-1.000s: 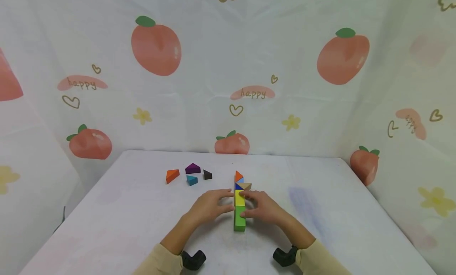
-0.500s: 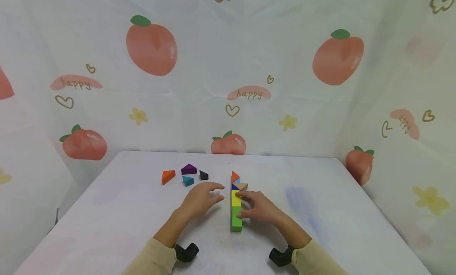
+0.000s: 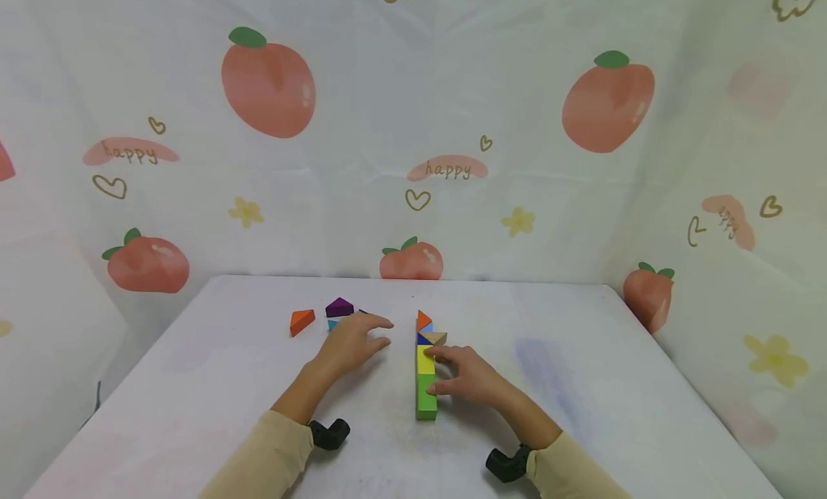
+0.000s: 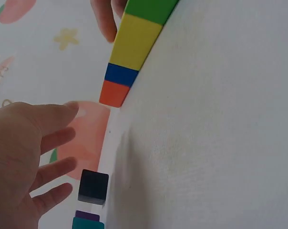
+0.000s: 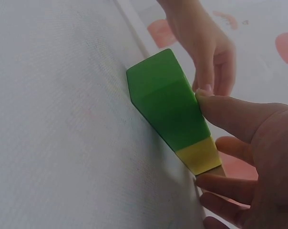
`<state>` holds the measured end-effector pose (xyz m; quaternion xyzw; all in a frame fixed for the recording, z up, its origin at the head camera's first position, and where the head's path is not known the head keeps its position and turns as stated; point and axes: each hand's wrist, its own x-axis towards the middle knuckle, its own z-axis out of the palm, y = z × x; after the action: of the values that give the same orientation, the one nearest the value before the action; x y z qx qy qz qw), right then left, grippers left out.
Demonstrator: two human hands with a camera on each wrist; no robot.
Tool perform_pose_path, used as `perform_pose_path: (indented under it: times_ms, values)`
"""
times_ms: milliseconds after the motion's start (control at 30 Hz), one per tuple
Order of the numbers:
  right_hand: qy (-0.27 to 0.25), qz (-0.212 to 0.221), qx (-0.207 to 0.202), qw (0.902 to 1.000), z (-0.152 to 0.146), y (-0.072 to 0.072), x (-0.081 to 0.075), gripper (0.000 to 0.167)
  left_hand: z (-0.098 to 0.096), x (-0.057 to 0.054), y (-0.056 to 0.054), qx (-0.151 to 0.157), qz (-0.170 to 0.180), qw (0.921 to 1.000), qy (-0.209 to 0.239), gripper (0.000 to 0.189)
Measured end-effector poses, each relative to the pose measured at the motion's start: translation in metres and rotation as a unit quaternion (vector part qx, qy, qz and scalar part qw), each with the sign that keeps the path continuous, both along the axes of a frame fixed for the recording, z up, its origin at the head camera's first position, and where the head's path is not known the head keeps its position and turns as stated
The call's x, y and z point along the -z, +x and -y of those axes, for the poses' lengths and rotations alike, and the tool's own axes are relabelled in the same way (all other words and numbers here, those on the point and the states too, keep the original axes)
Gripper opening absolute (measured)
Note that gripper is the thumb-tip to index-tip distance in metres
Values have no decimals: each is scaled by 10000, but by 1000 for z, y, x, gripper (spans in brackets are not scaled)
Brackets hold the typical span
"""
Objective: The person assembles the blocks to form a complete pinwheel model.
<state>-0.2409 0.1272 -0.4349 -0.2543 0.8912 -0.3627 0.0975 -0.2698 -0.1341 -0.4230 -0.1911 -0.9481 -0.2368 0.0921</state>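
Observation:
A row of blocks runs away from me on the white table point(image 3: 581, 413). Nearest is a long green block point(image 3: 426, 398), then a yellow block point(image 3: 425, 362), a dark blue triangle point(image 3: 423, 339) with a tan triangle point(image 3: 436, 337) beside it, and light blue and orange point(image 3: 423, 318) triangles at the far end. My right hand point(image 3: 474, 375) touches the row's right side, thumb at the green block, fingertips by the yellow one. My left hand point(image 3: 349, 343), fingers spread and holding nothing, hovers near the loose blocks. It partly hides a teal block point(image 4: 88, 223) and a black block point(image 4: 93, 186).
A loose orange triangle point(image 3: 301, 322) and a purple triangular block point(image 3: 339, 308) lie at the back left of the table. Behind the table hangs a white curtain point(image 3: 362, 111) printed with peaches. A black wrist mount point(image 3: 331, 434) sits at the left cuff.
My left hand has left the block row and moved left and farther away, toward the loose blocks. My right hand stays at the row. The head view has shifted slightly.

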Motion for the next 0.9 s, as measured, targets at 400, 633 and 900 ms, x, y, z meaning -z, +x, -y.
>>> perform_pose_path:
  times_ms: [400,633,900]
  values:
    - [-22,101,48,9999,0,1,-2,64,7,2,-19,127,-560,9959,-702,34]
    - [-23,101,94,9999,-1,0,0,64,15,2,-36,181,-579,9945,-855,37]
    - [12,105,102,9999,0,0,1,64,24,3,-45,56,-439,9930,-1099,41]
